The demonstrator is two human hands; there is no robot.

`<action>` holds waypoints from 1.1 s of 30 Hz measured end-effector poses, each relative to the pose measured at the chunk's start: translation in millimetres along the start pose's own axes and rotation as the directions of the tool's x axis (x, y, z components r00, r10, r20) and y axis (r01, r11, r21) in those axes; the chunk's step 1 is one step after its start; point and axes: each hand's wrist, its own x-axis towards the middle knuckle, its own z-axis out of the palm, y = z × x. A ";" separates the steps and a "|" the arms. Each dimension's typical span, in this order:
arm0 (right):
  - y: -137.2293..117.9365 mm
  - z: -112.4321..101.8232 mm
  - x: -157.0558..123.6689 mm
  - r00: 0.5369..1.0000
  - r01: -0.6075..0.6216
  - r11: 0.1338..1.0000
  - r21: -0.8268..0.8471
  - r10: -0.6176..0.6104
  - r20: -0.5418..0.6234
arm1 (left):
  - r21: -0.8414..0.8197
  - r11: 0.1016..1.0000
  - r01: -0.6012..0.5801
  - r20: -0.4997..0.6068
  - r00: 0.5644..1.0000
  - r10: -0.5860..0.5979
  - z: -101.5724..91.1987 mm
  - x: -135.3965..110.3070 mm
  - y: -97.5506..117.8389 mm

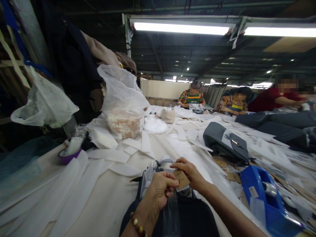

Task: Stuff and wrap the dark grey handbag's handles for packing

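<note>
A small brown cardboard tag [182,178] is between my hands, tilted, with a white piece showing under its lower edge. My left hand [159,188] pinches the tag's left side, where a small red spot shows by the fingertips. Curled over the tag's upper edge, the fingers of my right hand [189,169] hold it from the other side; the thumb is mostly hidden. Below both hands lies a dark bag [197,214] with grey straps and white wrapping at its far end. A clear plastic strip [171,215] runs down over the bag.
To the right are a blue tape dispenser [256,187] and a grey bag [217,138]. White foam strips [71,194] cover much of the table. A purple bowl [69,158] and a large plastic sack [123,102] stand left. Several people [191,97] work farther back.
</note>
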 end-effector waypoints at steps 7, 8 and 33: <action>7.2 -0.5 15.3 0.978 -0.123 0.981 0.148 0.145 -0.149 | 0.432 0.810 -0.397 -0.084 0.876 0.474 -6.3 16.0 15.4; 7.2 1.1 15.8 0.970 -0.153 0.970 0.190 0.184 -0.160 | 0.487 0.757 -0.436 -0.054 0.850 0.524 -7.8 24.4 19.5; 29.1 -5.9 39.4 0.874 -0.221 0.929 0.298 0.324 -0.362 | 0.827 0.344 -0.444 0.230 0.826 0.514 -7.3 75.2 9.9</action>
